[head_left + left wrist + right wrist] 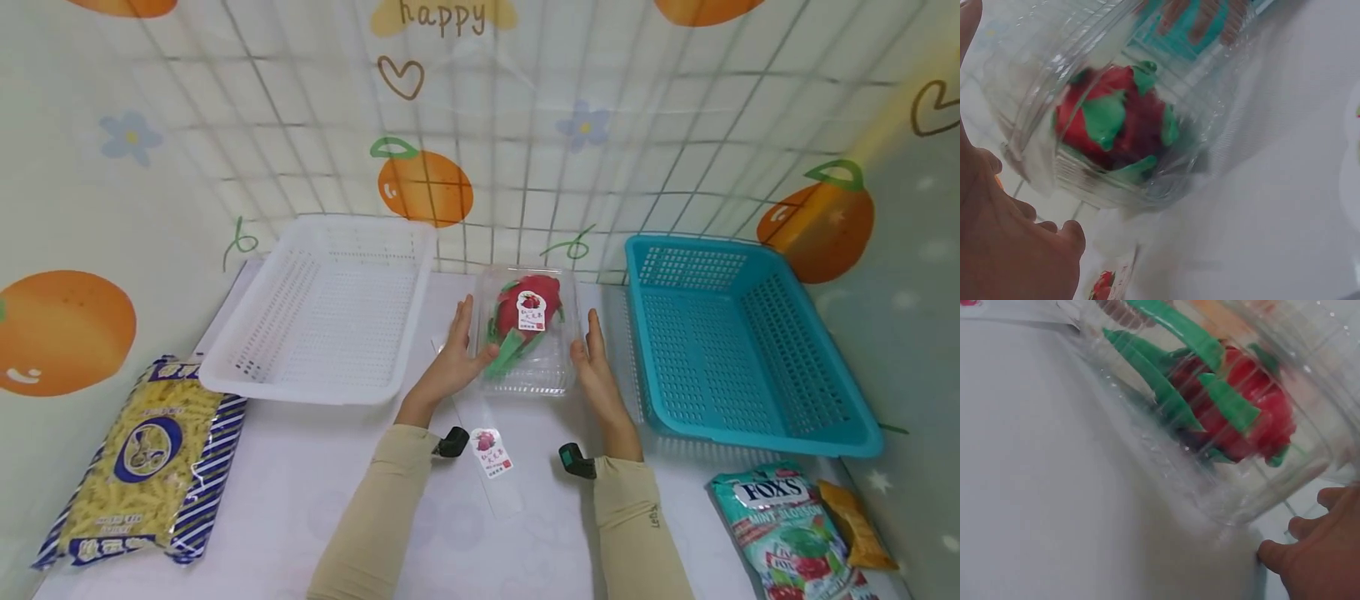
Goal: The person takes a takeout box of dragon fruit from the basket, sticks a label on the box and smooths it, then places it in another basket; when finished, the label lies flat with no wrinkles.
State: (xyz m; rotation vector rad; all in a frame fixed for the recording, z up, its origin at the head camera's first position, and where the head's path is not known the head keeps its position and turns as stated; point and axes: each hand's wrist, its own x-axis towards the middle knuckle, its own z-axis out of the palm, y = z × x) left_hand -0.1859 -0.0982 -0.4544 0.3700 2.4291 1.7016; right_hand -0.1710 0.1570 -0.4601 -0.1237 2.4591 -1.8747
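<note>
A clear plastic clamshell box (pixel 555 354) stands at the back middle of the table with a red and green dragon fruit (pixel 543 296) inside. A white dragon-fruit label (pixel 531 312) shows on top of the box. My left hand (pixel 453 362), fingers straight, is beside the box's left side, its thumb overlapping the near left part in the head view. On the other side, my right hand (pixel 597 375) has its fingers extended along the right wall. Through the plastic, the dragon fruit (pixel 1116 119) shows from the left wrist, and its long green leaves (pixel 1160 375) from the right wrist.
Behind my left hand stands a white basket (pixel 300 392), with a pasta bag (pixel 150 458) near it. A teal basket (pixel 765 437) is at the right, a mint candy bag (pixel 787 533) and an orange packet (pixel 855 525) before it. A label strip (pixel 491 454) lies between my forearms.
</note>
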